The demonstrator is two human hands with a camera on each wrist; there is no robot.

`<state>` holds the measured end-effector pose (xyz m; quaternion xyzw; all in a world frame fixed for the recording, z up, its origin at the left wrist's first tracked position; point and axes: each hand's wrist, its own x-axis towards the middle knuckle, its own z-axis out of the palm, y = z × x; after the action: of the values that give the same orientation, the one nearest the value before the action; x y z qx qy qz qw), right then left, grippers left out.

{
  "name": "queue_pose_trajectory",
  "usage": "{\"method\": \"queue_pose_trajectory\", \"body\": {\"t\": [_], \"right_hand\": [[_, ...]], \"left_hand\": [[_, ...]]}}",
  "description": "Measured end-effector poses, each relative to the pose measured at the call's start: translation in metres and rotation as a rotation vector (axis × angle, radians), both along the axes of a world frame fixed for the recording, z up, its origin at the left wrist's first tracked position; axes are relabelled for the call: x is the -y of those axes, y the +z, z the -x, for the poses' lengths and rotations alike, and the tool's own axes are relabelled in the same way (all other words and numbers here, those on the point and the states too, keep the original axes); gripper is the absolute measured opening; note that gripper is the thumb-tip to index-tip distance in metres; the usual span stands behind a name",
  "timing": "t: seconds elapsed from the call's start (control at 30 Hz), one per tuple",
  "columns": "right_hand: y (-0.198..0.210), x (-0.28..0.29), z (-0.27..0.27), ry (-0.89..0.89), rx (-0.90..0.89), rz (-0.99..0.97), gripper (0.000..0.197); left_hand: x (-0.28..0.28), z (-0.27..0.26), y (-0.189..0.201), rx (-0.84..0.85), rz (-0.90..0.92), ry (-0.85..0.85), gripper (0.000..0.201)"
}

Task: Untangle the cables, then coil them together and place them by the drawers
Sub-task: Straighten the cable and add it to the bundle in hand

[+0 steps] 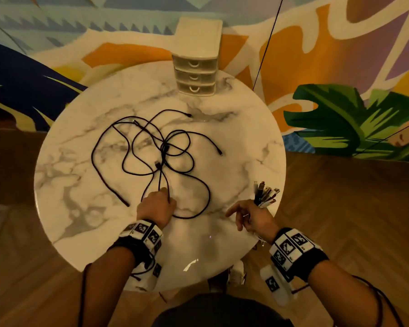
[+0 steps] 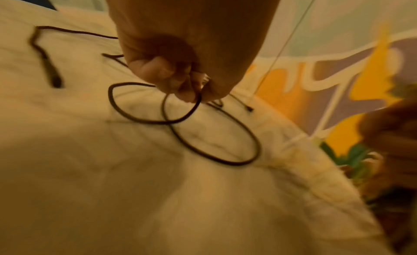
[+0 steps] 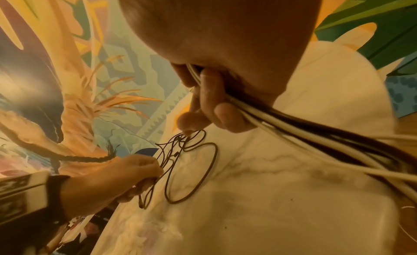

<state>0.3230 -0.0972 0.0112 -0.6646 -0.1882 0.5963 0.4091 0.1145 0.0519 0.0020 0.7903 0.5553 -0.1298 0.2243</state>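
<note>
A loose tangle of black cables [image 1: 151,147] lies spread over the middle of the round marble bench [image 1: 246,142], its loops crossing one another. The left hand [image 1: 157,205] is down at the near edge of the tangle, fingers [image 2: 162,75] curled and pinching a strand of it. The right hand [image 1: 253,218] hangs over the bench's right rim, clenched around a bundle of black and white cables [image 3: 282,116], their plugs [image 1: 267,193] fanning upward. The small drawers [image 1: 195,76] stand at the far edge, well apart from the tangle
</note>
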Motion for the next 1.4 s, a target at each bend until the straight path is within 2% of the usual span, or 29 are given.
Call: {"method": "queue_pose_trajectory", "body": {"t": [0.1,0.2,0.23,0.3,0.4,0.47,0.57,0.63,0.7,0.8,0.97,1.13,1.23,1.3,1.33,1.4], "right_hand": [[0.007,-0.007,0.007,-0.010,-0.021,0.023,0.050],[0.007,-0.017,0.013,-0.006,-0.029,0.060,0.053],[0.006,-0.019,0.014,-0.038,-0.051,0.072,0.053],[0.007,-0.024,0.012,-0.129,-0.106,0.049,0.051],[0.017,-0.022,0.007,-0.216,-0.122,-0.030,0.044],[0.023,-0.017,0.005,-0.206,-0.100,-0.067,0.043],[0.028,-0.010,0.007,-0.117,-0.046,-0.108,0.045],[0.033,-0.007,0.011,-0.057,-0.024,-0.114,0.045],[0.037,-0.005,0.012,-0.034,-0.027,-0.128,0.045],[0.039,-0.002,0.009,-0.062,-0.028,-0.135,0.044],[0.050,0.003,0.003,-0.142,-0.005,-0.129,0.040],[0.053,0.005,0.002,-0.170,0.042,-0.240,0.040],[0.052,0.008,-0.003,-0.208,0.038,-0.250,0.048],[0.048,0.007,-0.010,-0.320,0.092,-0.246,0.051],[0.046,0.006,-0.013,-0.400,0.102,-0.276,0.050],[0.045,0.004,-0.021,-0.565,0.001,-0.340,0.047]], "left_hand": [[0.032,-0.018,0.029,0.123,-0.081,-0.100,0.020],[0.064,-0.035,0.046,0.233,-0.104,-0.324,0.014],[0.072,-0.039,0.046,0.275,-0.099,-0.424,0.011],[0.082,-0.045,0.044,0.311,-0.092,-0.620,0.019],[0.082,-0.049,0.035,0.273,-0.038,-0.733,0.017],[0.073,-0.053,0.033,0.314,0.081,-0.679,0.022],[0.050,-0.071,0.043,0.634,0.225,-0.304,0.025],[0.039,-0.090,0.056,0.768,0.287,-0.127,0.025],[0.036,-0.108,0.067,0.762,0.360,-0.144,0.021],[0.045,-0.123,0.074,0.749,0.296,-0.212,0.017],[0.063,-0.133,0.087,0.882,0.145,-0.217,0.011],[0.067,-0.135,0.089,0.995,0.153,-0.210,0.011],[0.066,-0.129,0.081,1.001,0.110,-0.154,0.017],[0.064,-0.119,0.067,0.942,0.270,-0.125,0.020],[0.063,-0.110,0.058,0.839,0.383,-0.175,0.022],[0.064,-0.087,0.037,0.463,0.461,-0.440,0.032]]}}
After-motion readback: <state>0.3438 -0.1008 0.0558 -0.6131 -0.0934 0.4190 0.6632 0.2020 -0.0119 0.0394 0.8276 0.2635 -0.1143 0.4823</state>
